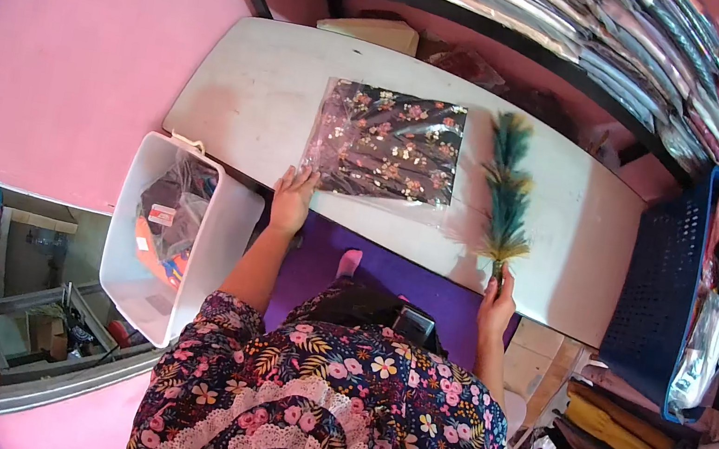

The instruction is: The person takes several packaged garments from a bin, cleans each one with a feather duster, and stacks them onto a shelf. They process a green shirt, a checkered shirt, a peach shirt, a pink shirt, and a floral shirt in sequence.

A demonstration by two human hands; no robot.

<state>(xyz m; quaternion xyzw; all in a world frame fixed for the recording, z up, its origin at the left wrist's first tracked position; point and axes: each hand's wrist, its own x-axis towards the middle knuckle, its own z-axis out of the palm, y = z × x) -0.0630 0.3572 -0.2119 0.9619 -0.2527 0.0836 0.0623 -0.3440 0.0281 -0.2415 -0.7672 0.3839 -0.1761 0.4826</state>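
Note:
On the white table [248,94] lies a folded dark floral cloth [395,146] inside a clear plastic bag. My left hand [292,199] rests at the bag's lower left corner and the table's near edge, its fingers stretched out. In my right hand [498,300] is the handle of a feather duster [508,192], with my fingers wrapped round it. The duster's green and yellow feathers lie over the table to the right of the bagged cloth, apart from it.
A white bin [221,250] holding plastic-wrapped items stands left of the table. At the right is a blue basket [655,290] filled with bagged goods. Stacked packaged garments [515,14] line the shelf behind. Folded clothes [628,432] lie at lower right.

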